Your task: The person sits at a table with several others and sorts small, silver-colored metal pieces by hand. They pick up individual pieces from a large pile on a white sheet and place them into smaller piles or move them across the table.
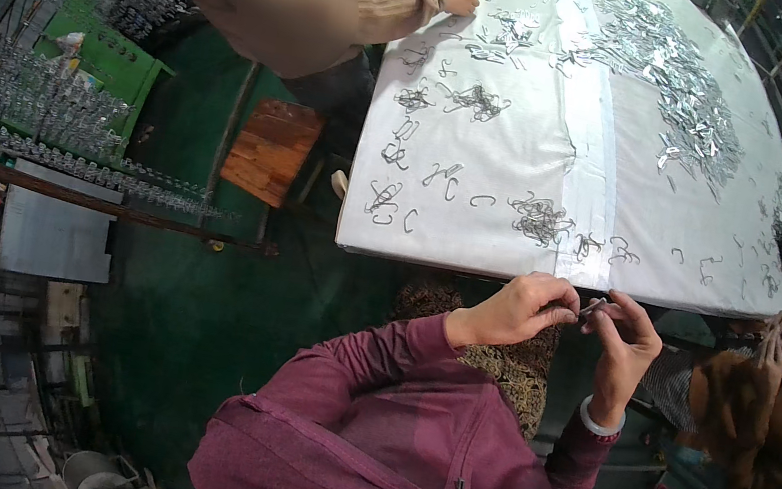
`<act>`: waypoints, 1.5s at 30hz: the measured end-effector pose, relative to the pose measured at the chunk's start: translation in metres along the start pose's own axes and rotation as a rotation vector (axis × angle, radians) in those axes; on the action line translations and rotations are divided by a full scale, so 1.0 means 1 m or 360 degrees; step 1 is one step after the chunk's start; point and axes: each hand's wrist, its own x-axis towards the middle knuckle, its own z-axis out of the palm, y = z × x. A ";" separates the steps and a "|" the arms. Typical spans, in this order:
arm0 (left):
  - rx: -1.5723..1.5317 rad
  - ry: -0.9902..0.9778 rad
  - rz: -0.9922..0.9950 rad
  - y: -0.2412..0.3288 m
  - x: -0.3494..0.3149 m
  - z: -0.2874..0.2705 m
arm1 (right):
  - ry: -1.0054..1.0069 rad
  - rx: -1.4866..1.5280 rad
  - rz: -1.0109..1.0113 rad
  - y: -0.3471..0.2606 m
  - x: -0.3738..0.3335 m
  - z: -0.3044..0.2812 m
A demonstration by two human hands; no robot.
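Note:
Just off the table's near edge, my left hand (524, 312) and my right hand (625, 348) meet with fingertips pinched. Between them is a small grey metal piece (591, 308), and both hands seem to grip it; its exact shape is mostly hidden by the fingers. A white band circles my right wrist. On the white-covered table (505, 155), a tangled heap of bent wire hooks (538, 219) lies just beyond my left hand. A smaller cluster of hooks (586, 245) sits beside that heap, near the edge.
Flat silver metal strips (690, 107) spread over the far right of the table. More wire hooks (478, 103) lie in groups. One co-worker (344, 15) handles pieces at the far left; another (762, 401) is at right. A wooden stool (271, 151) stands left of the table.

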 end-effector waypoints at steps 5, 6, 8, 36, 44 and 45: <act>-0.0043 0.0043 -0.0033 -0.017 -0.001 -0.003 | 0.0132 0.0026 -0.0095 0.011 -0.003 0.013; -0.0125 0.0129 -0.0051 -0.018 0.002 -0.006 | 0.0132 0.0018 -0.0134 0.011 -0.004 0.015; -0.0049 0.0241 0.0008 -0.040 0.012 -0.026 | 0.0124 0.0013 -0.0228 0.010 -0.005 0.017; -0.0607 -0.0103 -0.0253 0.006 0.032 -0.028 | 0.0336 0.0012 -0.0121 0.013 -0.017 0.017; -0.0030 -0.0064 0.0162 -0.003 0.012 -0.003 | 0.0299 0.0038 -0.0133 0.025 -0.024 0.023; -0.0005 -0.0047 0.0168 -0.002 0.012 -0.003 | 0.0288 0.0011 -0.0130 0.026 -0.025 0.023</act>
